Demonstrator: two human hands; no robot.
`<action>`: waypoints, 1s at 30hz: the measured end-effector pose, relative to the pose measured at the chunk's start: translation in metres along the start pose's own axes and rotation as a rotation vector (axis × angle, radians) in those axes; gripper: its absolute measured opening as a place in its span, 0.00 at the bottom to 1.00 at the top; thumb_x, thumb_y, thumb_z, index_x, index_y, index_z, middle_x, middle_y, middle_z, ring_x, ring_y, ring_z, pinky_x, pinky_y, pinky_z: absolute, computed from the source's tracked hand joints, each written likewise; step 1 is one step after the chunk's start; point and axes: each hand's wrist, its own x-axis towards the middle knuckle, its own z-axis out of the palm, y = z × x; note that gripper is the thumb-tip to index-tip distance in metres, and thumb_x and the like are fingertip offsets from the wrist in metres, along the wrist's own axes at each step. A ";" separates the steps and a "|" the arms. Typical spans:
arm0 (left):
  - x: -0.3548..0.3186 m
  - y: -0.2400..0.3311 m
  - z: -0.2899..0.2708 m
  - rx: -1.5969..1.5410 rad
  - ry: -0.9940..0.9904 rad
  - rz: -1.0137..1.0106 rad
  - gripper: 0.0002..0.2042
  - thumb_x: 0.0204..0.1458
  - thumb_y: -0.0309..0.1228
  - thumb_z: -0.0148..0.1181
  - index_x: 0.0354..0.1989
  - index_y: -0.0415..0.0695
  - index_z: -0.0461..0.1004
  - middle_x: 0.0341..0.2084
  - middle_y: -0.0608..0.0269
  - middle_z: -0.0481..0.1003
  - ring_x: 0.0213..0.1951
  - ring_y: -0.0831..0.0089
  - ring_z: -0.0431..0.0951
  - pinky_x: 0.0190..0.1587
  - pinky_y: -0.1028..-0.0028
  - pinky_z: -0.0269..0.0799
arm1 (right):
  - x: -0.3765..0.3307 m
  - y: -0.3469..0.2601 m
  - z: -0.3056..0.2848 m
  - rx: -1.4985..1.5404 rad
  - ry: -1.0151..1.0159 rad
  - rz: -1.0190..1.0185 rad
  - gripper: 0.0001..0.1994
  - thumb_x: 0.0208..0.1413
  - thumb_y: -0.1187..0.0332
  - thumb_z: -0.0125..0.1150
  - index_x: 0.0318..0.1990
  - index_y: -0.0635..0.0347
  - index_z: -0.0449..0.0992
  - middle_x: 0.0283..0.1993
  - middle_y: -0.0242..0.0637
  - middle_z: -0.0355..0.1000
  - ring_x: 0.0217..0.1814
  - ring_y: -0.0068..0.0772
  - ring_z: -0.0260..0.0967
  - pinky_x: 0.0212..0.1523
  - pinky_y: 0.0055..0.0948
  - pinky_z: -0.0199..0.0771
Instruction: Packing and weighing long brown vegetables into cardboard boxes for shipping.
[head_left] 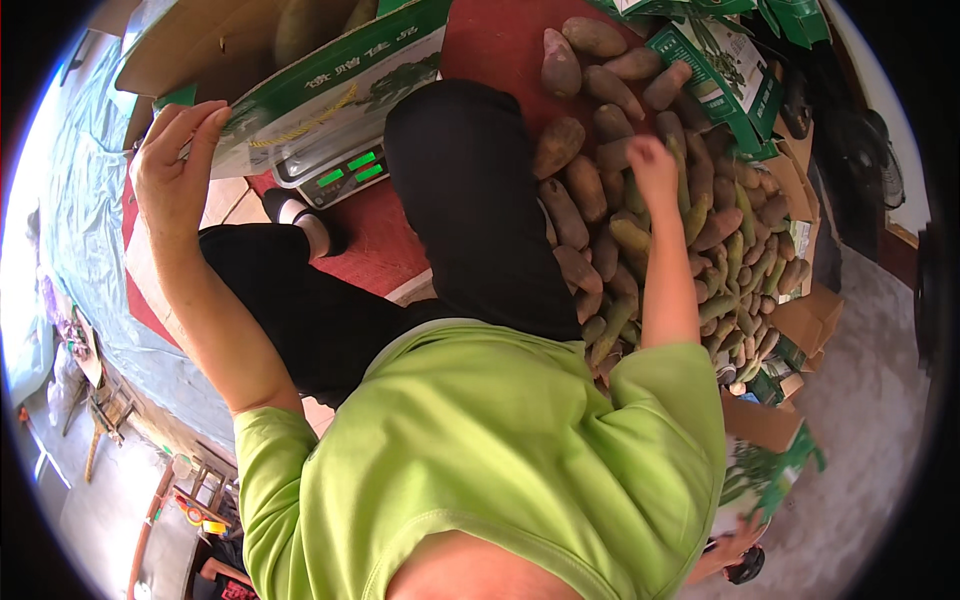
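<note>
My left hand pinches the near left corner of an open cardboard box with green and white printed sides. Inside the box lie a few large elongated vegetables, partly hidden by its wall. Beneath the box, a digital scale shows lit green displays. My right hand is closed and slightly blurred above a big pile of elongated brown and green vegetables, whose exact kind I cannot tell. No vegetable shows in its fingers.
A green and white carton stands beyond the pile, and brown cardboard edges its right side. Light blue plastic sheeting covers the left. At the lower right another person's hand is beside a printed box. A small chair stands lower left.
</note>
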 end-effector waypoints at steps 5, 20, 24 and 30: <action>0.001 0.000 0.003 -0.004 0.021 0.022 0.06 0.49 0.29 0.62 0.32 0.40 0.78 0.24 0.64 0.73 0.27 0.75 0.73 0.32 0.78 0.66 | -0.093 0.119 0.014 0.006 -0.093 0.323 0.13 0.45 0.67 0.64 0.37 0.65 0.75 0.31 0.39 0.75 0.35 0.32 0.72 0.39 0.31 0.70; 0.002 0.007 0.002 0.009 0.053 0.011 0.06 0.48 0.29 0.61 0.31 0.40 0.78 0.22 0.64 0.72 0.25 0.74 0.72 0.30 0.78 0.65 | -0.194 0.064 0.091 -0.529 -0.567 0.391 0.41 0.33 0.61 0.72 0.60 0.42 0.57 0.59 0.34 0.59 0.61 0.45 0.55 0.53 0.54 0.63; 0.001 0.003 0.005 -0.010 0.061 0.000 0.06 0.48 0.29 0.61 0.31 0.40 0.78 0.22 0.63 0.72 0.25 0.74 0.72 0.30 0.77 0.65 | -0.192 0.067 0.086 -0.484 -0.587 0.454 0.42 0.32 0.62 0.73 0.59 0.43 0.58 0.59 0.34 0.60 0.61 0.45 0.56 0.53 0.53 0.64; -0.001 0.004 -0.001 0.013 0.068 -0.015 0.06 0.48 0.29 0.61 0.31 0.40 0.78 0.22 0.63 0.72 0.25 0.73 0.72 0.30 0.77 0.65 | -0.159 0.067 0.071 -0.184 -0.323 0.318 0.39 0.30 0.64 0.73 0.55 0.58 0.64 0.51 0.45 0.68 0.54 0.47 0.64 0.52 0.40 0.67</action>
